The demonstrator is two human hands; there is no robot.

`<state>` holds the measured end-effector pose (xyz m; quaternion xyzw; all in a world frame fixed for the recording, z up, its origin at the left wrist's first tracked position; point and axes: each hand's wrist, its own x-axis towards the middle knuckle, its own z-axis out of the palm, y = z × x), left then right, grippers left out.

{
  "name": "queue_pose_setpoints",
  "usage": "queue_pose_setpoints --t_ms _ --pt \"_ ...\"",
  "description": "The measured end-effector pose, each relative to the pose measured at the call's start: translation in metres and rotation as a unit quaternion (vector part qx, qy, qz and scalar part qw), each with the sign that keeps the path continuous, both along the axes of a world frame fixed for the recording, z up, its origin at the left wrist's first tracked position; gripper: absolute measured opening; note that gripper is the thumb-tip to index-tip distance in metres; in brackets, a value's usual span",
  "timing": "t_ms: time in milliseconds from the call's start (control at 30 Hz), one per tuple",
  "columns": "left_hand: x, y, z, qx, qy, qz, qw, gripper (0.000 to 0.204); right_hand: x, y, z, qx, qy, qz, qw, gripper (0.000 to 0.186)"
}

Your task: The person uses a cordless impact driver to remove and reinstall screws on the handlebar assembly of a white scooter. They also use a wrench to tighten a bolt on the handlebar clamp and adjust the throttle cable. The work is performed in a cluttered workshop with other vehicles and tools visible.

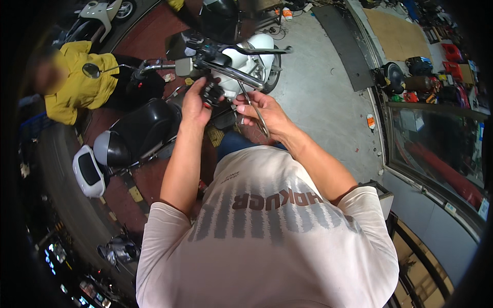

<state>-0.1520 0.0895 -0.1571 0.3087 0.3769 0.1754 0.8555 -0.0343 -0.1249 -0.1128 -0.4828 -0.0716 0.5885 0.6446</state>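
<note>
My left hand (197,100) is closed on a black switch-like part (212,91) with a small red piece, below the chrome-and-black handlebar (230,72) of a white scooter (259,47). My right hand (263,114) is to its right, fingers curled around a thin cable (248,100) that hangs from the handlebar and loops down toward my wrist. Part of what the right fingertips touch is too small to make out.
A person (84,79) in yellow is beside a second scooter's black seat (142,123) on the left. A dark mat (340,43) lies on the grey floor. At the right are a cluttered bench (436,77) and glass-fronted cabinet (429,143). More scooters stand at the far left.
</note>
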Motion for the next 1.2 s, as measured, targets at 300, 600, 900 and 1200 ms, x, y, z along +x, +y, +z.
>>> queue_pose_setpoints --t_ms 300,600,900,1200 --pt "0.003 -0.057 0.055 0.021 0.039 0.173 0.984 0.041 0.073 -0.129 -0.013 -0.097 -0.004 0.015 0.995 0.039" --pt "0.010 -0.054 0.084 -0.030 -0.018 0.098 0.995 0.053 0.147 -0.202 -0.052 -0.197 0.003 -0.109 0.974 0.039" --pt "0.030 -0.069 0.088 -0.005 0.008 0.179 0.984 0.052 0.205 -0.186 -0.046 -0.212 -0.016 -0.169 0.962 0.039" --pt "0.060 -0.091 0.082 0.098 0.102 0.314 0.939 0.032 0.253 -0.114 -0.051 -0.220 -0.092 -0.051 0.970 0.037"
